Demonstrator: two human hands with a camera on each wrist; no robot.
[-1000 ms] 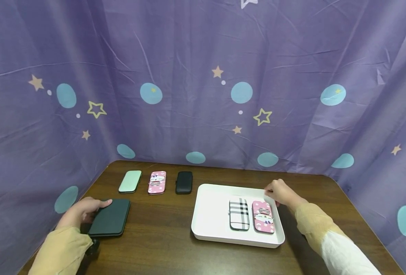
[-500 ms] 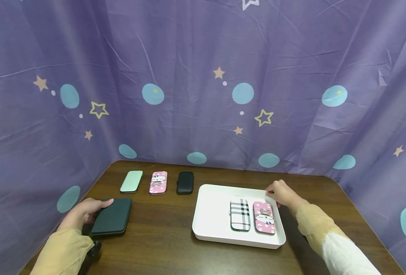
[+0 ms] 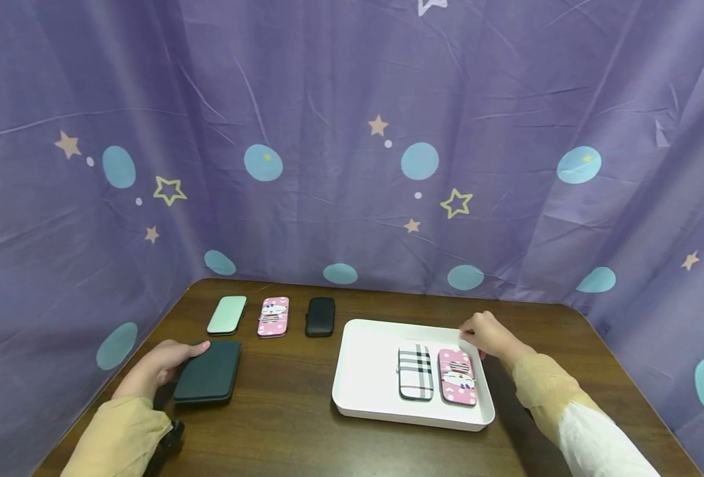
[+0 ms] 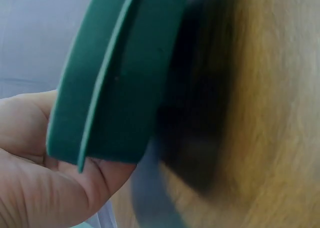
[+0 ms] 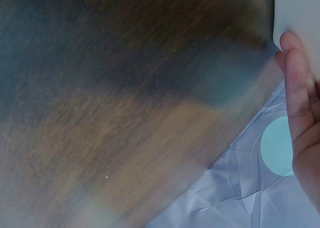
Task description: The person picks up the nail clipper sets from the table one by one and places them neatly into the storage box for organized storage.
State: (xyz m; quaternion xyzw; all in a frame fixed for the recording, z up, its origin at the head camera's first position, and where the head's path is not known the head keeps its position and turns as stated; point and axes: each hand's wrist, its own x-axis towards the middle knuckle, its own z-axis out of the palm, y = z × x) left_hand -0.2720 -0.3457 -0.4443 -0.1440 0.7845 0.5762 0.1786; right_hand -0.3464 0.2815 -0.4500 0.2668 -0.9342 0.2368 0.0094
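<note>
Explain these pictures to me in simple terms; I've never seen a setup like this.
There is no robot here: these are a person's two bare hands, filmed by cameras the person wears. The wide picture comes from a camera on the head, looking forward and down. The two close-ups come from cameras on the wrists, one per hand.

The left hand holds a dark green case, thumb on top. The right hand holds a white tray by its rim, near the far right corner.

In the tray lie a plaid case and a pink case. On the wooden table, beyond the green case, lie a mint case, another pink case and a black case.
</note>
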